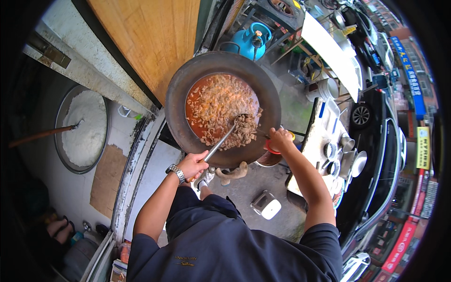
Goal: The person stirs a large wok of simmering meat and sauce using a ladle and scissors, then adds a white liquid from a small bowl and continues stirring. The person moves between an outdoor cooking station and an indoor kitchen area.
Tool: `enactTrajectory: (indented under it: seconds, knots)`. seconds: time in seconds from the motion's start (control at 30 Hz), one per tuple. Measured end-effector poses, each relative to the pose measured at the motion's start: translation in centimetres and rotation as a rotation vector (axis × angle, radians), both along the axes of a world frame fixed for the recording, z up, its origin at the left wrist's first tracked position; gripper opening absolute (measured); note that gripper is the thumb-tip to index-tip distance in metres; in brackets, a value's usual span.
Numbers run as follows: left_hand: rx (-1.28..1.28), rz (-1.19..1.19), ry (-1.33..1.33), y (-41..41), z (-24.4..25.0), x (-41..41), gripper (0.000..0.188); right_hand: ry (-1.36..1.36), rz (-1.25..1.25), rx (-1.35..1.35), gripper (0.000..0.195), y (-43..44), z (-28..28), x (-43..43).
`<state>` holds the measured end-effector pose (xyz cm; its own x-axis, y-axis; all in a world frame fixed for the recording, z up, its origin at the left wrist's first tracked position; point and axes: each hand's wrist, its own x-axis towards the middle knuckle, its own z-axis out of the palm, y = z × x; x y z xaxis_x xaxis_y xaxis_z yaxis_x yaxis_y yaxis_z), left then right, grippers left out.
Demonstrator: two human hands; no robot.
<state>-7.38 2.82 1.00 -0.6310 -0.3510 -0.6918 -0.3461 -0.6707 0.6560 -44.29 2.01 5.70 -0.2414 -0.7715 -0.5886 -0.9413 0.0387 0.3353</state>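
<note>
A large dark wok (225,160) holds red oily broth with many small pieces of meat (220,102). My left hand (192,167) grips the wooden end of a long metal ladle (222,142). The ladle's head lies at the near right of the broth, among a heap of browner meat (245,131). Over the wok's right rim, my right hand (280,140) is closed on what look like scissors (272,147) with a red handle loop. Their dark blades point into the heap, and the tips are hidden. A cloth-wrapped wok handle (234,173) juts toward me.
A blue gas cylinder (250,41) stands behind the wok. At right, a worktable (299,176) carries metal pans and strainers (331,151). A small stool (266,205) sits on the ground. Left, past a doorway, is a wide pan of rice-like white food (86,130). Another person's feet (63,231) show lower left.
</note>
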Motion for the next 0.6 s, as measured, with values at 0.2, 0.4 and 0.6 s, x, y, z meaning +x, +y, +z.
enactTrajectory:
  seconds: [0.2,0.4,0.6]
  knots:
    - [0.026,0.017,0.026,0.0,0.3,0.2,0.068,0.135,0.339,-0.155,0.020,-1.5,-3.4,2.5]
    - [-0.035,0.036,0.010,0.4,0.4,0.1,0.065,0.163,0.453,-0.110,0.015,-2.6,-6.2,3.7]
    - [-0.081,0.009,0.007,0.3,-0.2,0.2,0.066,0.088,0.314,0.052,0.017,-2.8,-5.5,3.7]
